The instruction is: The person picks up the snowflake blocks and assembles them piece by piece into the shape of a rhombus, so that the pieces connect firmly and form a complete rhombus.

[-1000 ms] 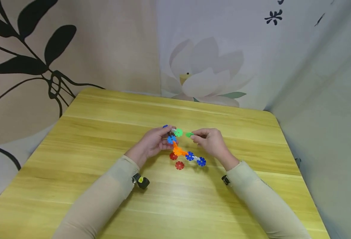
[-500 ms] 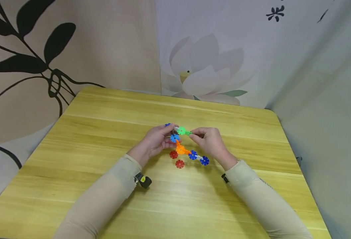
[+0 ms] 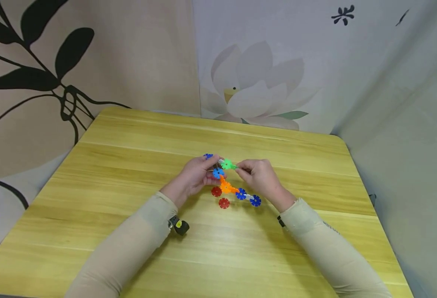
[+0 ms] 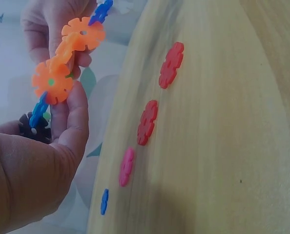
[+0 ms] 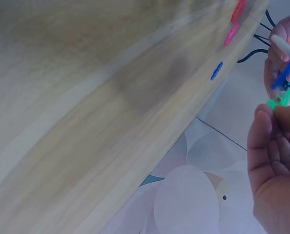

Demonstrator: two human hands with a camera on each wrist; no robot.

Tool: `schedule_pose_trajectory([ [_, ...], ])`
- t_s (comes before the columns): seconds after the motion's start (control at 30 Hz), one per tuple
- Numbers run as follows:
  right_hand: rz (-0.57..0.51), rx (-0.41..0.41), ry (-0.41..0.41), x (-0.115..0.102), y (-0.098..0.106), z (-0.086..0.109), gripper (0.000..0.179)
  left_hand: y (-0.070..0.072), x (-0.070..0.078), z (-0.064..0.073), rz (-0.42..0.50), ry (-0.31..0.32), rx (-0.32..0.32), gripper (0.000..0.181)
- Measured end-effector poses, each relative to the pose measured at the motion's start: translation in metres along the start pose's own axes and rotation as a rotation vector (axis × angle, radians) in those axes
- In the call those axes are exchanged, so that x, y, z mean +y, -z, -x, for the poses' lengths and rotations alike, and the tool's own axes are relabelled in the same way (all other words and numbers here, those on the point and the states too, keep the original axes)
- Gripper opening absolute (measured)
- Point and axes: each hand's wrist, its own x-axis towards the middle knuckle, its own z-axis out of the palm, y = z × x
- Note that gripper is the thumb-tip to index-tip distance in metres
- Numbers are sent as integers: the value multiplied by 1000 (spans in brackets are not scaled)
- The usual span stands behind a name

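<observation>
My left hand (image 3: 190,178) holds up a chain of snowflake discs, pinched between thumb and fingers. From its grip an orange disc (image 3: 225,187) and others hang toward the right, ending in a dark blue disc (image 3: 255,200). A black disc (image 4: 35,129) sits by the left thumb in the left wrist view. At the chain's upper end is a light green disc (image 3: 226,164). My right hand (image 3: 261,178) pinches another green disc (image 5: 280,100) by its edge, its far side meeting the light green one. The right fingertips partly cover it.
Two red discs (image 3: 216,191) lie on the wooden table (image 3: 158,260) below the chain. Past them, a pink disc (image 4: 127,167) and a blue disc (image 4: 104,202) lie in line in the left wrist view. A printed curtain (image 3: 147,54) hangs behind the table.
A second ago the right hand's green disc was apart from the chain. Since then the two green discs have come together, and the chain has shifted slightly right.
</observation>
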Motion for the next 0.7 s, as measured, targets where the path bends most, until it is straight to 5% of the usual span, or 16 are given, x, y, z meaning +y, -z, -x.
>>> schedule_pose_trajectory([
  [0.37,39,-3,66,-1,-4,1,10,-3,-1,3,-41,6,33,42],
  [0.7,56,46,0,-6,-7,-5,10,-1,4,2,19,-5,4,37],
])
